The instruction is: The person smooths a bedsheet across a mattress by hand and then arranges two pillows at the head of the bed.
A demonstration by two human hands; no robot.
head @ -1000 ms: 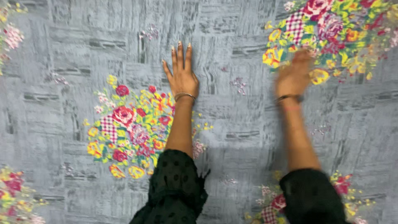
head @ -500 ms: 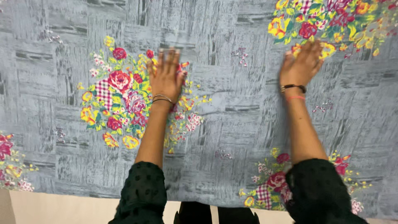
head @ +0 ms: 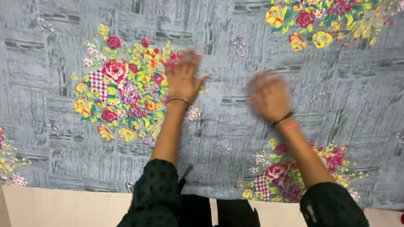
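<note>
- The left hand (head: 184, 75) lies palm down with its fingers stretched out on a grey cloth (head: 235, 138), gripping nothing.
- Its fingertips are blurred, so whether the whole palm presses on the cloth is hard to tell.
- Thin bangles (head: 178, 99) circle the left wrist, and a black sleeve (head: 156, 193) covers that forearm lower down.
- The right hand (head: 267, 94) is badly blurred; it seems to be open with nothing in it, over or on the cloth, but contact cannot be told.
- A dark band (head: 281, 119) and a pink thread (head: 289, 126) sit on the right wrist, with another black sleeve (head: 332, 206) below.
- The 2 hands are well apart, the right one lower than the left.
- The cloth spreads flat under both hands and fills nearly the whole view.
- A large flower print (head: 122, 86) of red, yellow and green lies just beside the left hand, on its left, and the fingers overlap its edge.
- A 2nd flower print (head: 290, 176) lies under the right forearm.
- A 3rd flower print (head: 328, 19) sits far above the right hand.
- Below both arms the cloth ends at a cream surface (head: 67, 208).
</note>
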